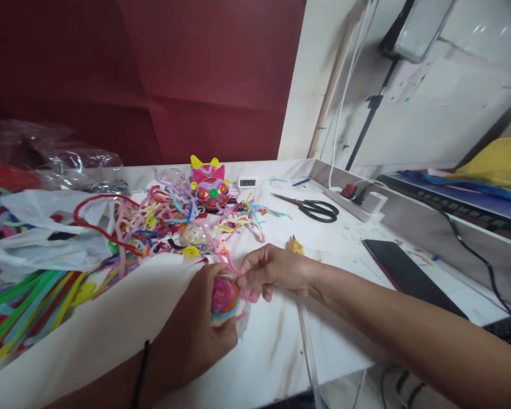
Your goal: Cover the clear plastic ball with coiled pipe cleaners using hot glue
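My left hand [200, 318] is wrapped round a rounded craft piece [225, 295] covered in coiled pipe cleaners, pink in the middle with orange and blue rings. At its upper right edge, my right hand [268, 272] pinches a pink pipe cleaner [225, 255] that rises in a loop above the piece. The right fingertips touch or nearly touch the piece, and the rest of the strand is partly hidden by them. Behind the hands, a finished-looking cat-like head [213, 190] with yellow and pink ears sits on a heap of pipe cleaner scraps [166, 216].
Black-handled scissors [315, 209] lie beyond my right hand, near a small digital clock [247, 182]. Long pipe cleaners [34, 307] and a white plastic bag [63, 233] fill the left. A phone [409, 272] and power strip [353, 204] are at right. A glue gun-like clear stick [307, 346] lies in front.
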Demonstrator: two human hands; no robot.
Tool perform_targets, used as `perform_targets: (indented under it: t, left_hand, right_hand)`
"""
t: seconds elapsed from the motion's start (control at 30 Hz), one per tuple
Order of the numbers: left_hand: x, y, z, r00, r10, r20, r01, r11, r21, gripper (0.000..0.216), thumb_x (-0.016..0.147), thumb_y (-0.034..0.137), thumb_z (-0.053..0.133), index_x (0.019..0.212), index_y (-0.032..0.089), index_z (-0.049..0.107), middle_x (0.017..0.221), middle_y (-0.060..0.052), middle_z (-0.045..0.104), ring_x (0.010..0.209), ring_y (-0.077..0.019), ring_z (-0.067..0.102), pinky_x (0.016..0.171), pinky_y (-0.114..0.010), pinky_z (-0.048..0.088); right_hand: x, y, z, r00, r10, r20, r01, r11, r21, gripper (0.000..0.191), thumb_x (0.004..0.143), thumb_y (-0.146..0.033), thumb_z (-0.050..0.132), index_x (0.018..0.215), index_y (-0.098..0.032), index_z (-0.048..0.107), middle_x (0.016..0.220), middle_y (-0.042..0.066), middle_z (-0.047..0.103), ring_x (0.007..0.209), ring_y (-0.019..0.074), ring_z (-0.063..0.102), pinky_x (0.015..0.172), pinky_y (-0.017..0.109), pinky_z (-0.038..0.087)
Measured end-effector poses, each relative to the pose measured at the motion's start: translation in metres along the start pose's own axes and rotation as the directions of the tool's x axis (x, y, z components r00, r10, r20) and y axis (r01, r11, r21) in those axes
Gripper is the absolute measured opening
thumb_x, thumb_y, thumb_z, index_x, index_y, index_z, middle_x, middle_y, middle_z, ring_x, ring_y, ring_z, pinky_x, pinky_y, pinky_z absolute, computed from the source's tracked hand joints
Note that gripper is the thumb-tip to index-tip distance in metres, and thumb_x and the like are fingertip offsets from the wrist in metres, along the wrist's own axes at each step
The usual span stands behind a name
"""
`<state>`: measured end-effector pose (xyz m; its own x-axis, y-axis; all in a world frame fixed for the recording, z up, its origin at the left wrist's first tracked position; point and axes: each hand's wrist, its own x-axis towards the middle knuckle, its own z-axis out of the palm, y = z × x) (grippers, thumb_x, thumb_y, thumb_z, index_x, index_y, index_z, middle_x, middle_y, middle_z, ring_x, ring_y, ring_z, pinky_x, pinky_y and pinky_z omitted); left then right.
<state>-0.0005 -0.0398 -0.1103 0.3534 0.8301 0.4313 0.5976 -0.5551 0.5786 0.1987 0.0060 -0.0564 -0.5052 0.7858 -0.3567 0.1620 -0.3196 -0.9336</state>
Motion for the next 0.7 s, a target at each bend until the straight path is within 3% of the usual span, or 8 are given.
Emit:
perform_targets:
  t: [0.33,0.5,0.7]
  left_hand:
    - [-0.001,0.004,-0.002,0.998,0.060,-0.021,-0.059,0.998,0.032,0.063,0.068,0.014,0.059,0.127,0.023,0.037,0.114,-0.009,0.056,0.103,-0.0273,0.060,0.089,-0.043,0.052]
    - [-0.006,0.006,-0.002,0.996,0.079,-0.040,-0.077,0.996,0.054,0.067,0.065,0.010,0.057,0.128,0.022,0.036,0.113,-0.011,0.058,0.103,-0.0288,0.062,0.090,-0.045,0.054]
    - [-0.014,-0.006,0.006,0.995,0.071,-0.071,-0.059,0.985,0.160,0.077,0.064,0.008,0.058,0.135,0.027,0.034,0.131,-0.012,0.054,0.123,-0.0327,0.054,0.099,-0.047,0.051]
  right_hand:
    - [-0.002,-0.001,-0.002,0.999,0.036,-0.008,-0.036,0.998,-0.043,0.026,0.053,-0.025,0.083,0.071,-0.015,0.066,0.062,0.001,0.071,0.054,0.0112,0.065,0.041,0.017,0.048]
    - [-0.002,-0.005,-0.005,0.998,-0.052,-0.029,0.050,0.995,-0.083,0.023,0.056,-0.026,0.078,0.072,-0.016,0.066,0.059,-0.002,0.069,0.053,0.0101,0.063,0.047,0.019,0.048]
    - [0.002,-0.032,-0.022,0.976,-0.189,-0.104,0.176,0.977,-0.120,0.028,0.064,-0.037,0.080,0.069,-0.015,0.064,0.060,0.001,0.070,0.050,0.0081,0.059,0.048,0.019,0.042]
